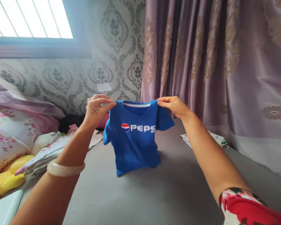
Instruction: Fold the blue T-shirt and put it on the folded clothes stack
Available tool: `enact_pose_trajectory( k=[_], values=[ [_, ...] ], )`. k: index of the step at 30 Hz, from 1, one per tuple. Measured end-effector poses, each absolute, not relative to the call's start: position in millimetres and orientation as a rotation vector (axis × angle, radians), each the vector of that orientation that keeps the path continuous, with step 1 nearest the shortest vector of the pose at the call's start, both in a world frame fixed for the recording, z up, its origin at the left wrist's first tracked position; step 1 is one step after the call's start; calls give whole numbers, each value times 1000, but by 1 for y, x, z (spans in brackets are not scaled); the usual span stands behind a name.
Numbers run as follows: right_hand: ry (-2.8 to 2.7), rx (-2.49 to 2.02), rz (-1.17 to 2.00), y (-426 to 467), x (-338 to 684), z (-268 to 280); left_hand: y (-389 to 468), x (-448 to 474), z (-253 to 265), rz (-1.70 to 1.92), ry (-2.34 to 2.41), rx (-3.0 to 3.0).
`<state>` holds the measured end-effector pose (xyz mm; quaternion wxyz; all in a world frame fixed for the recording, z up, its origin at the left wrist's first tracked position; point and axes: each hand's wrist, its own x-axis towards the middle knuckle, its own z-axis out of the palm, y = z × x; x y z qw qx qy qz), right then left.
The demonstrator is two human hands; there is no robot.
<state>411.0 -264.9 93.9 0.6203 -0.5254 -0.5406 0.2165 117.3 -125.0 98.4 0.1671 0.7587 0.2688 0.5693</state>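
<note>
Head view's showing a small blue Pepsi-logo T-shirt (134, 147) hanging over the grey bed (96, 193), and from where I'm standing I can't tell if the hem's touching. Left hand (97, 107) and right hand (175, 105) are each pinching a shoulder, fingers gripping the cloth. It's probably feeling light, soft and floppy, so those shoulders are looking like good spots to be holding.

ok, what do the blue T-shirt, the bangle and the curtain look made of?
Blue T-shirt: soft matte fabric, probably cotton knit; it hangs limply.
Bangle: rigid-looking, pale, smooth with slight gloss; stone or plastic, can't tell.
Curtain: satin-like fabric, possibly polyester; sheen along its folds.
</note>
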Motion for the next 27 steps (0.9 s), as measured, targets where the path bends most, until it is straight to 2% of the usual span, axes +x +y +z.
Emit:
enact_pose_trajectory(
  k=[5,10,15,23,27],
  values=[
    [-1216,-1217,478,-264,416,94,-123,121,100,1602,556,2031],
    [-1150,-1223,419,-256,415,93,-112,123,99,1667,664,1988],
    [-1170,-1278,183,-244,411,89,-115,127,99,1528,729,1849],
    [-1251,-1235,31,-251,403,87,-120,124,97,1557,662,1848],
    [-1282,-1205,-160,-260,398,92,-130,124,99,1652,614,1822]
  ],
)
